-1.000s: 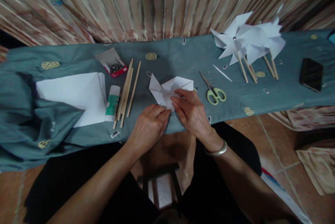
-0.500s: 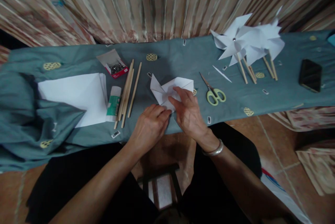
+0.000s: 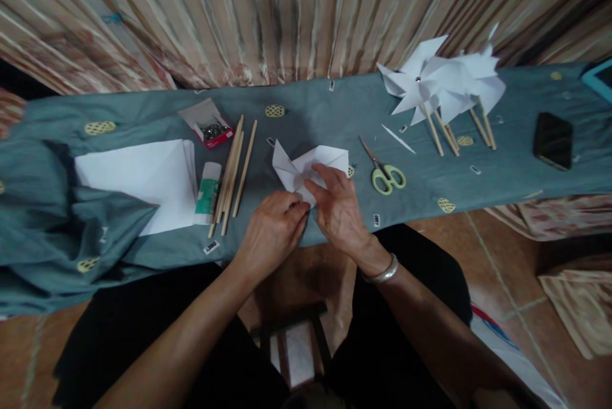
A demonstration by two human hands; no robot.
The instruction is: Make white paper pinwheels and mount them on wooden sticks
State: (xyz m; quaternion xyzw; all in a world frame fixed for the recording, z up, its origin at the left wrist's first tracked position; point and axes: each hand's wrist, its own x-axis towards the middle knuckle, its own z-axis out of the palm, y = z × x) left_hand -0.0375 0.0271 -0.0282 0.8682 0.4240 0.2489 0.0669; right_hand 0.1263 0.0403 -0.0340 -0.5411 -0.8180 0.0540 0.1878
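Note:
A white sheet of paper (image 3: 316,155), cut and folded into a part-formed pinwheel, lies on the cloth in front of me. One pointed flap stands up at its left. My left hand (image 3: 276,221) is closed, thumb and fingers pinching the paper's near edge. From the right, my right hand (image 3: 338,210) reaches over the sheet, thumb and index finger pressing a folded part close to the middle. Its fingers cover the right side and some of the centre. Green-handled scissors (image 3: 387,178) lie to the right of the paper, blades pointing away.
Left of my hands are wooden sticks (image 3: 243,170), a glue stick (image 3: 207,193), an open box of metal pins (image 3: 213,132) and stacked white paper (image 3: 138,170). Finished paper pinwheels (image 3: 419,81) on sticks, a paper sliver (image 3: 398,139) and a black phone (image 3: 553,141) lie to the right.
Both hands stay at the paper with almost the same grip. The right fingers shift slightly on the fold. The whole view has moved a little.

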